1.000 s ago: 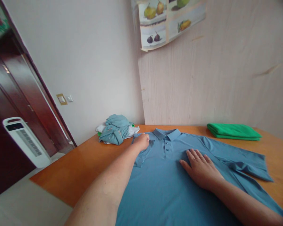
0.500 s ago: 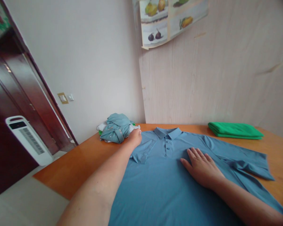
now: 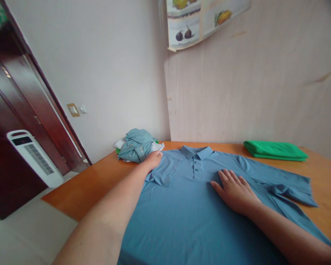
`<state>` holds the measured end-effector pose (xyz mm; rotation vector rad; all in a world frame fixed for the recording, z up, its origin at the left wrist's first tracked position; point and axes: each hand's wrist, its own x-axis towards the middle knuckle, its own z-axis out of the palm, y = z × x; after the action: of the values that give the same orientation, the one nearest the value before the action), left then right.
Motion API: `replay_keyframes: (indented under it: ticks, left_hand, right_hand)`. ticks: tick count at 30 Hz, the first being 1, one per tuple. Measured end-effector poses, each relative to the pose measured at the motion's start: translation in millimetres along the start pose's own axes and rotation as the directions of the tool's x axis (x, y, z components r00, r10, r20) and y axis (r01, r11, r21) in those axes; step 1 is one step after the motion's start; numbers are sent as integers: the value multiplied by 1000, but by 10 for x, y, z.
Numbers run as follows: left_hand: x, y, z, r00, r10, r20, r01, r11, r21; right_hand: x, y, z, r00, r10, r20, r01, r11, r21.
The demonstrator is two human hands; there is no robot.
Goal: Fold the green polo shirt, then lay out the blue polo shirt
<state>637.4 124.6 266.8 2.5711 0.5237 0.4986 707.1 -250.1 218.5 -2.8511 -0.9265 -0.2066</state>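
A blue polo shirt [image 3: 182,213] lies spread face up on the table, its collar toward the wall and its buttoned placket showing. My left hand [image 3: 154,159] is closed at the shirt's left shoulder edge, where the short sleeve [image 3: 167,171] lies folded in over the body; the fingertips are partly hidden. On the chest, right of the placket, my right hand [image 3: 237,191] rests flat with its fingers stretched out. The other sleeve [image 3: 287,180] reaches out to the right, with creases beneath it.
A crumpled heap of clothes [image 3: 139,143] sits at the table's back left, just behind my left hand. A folded green cloth [image 3: 276,151] lies at the back right. The wooden table [image 3: 99,184] meets the wall behind. A white heater-like appliance [image 3: 35,158] stands beyond the left edge.
My left hand has moved slightly left along the shirt's shoulder edge, and the folded-in sleeve shows more. My right hand stays flat in place. The view has shifted slightly.
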Motion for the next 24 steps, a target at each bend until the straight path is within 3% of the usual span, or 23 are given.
replay_keyframes:
  ticks: [3,8,13,19,24]
  left_hand:
    - [-166,-58,-167,1000,-4,-3,4,1000,-21]
    - [-642,-104,-348,997,18,81,-12,997,-70]
    - [-1031,-156,-471,982,114,150,-109,993,-37]
    - [-1164,-221,-587,978,175,117,-185,980,77]
    - [-1177,-48,-560,969,237,64,-243,961,128]
  right_hand:
    - [9,5,-5,1000,0,10,0,1000,-17]
    - [12,14,-21,1000,-8,16,9,999,-36]
    - [19,43,14,1000,-16,12,16,1000,-23]
    - [28,55,33,1000,-20,7,20,1000,-8]
    - [27,45,10,1000,-17,12,18,1000,-26]
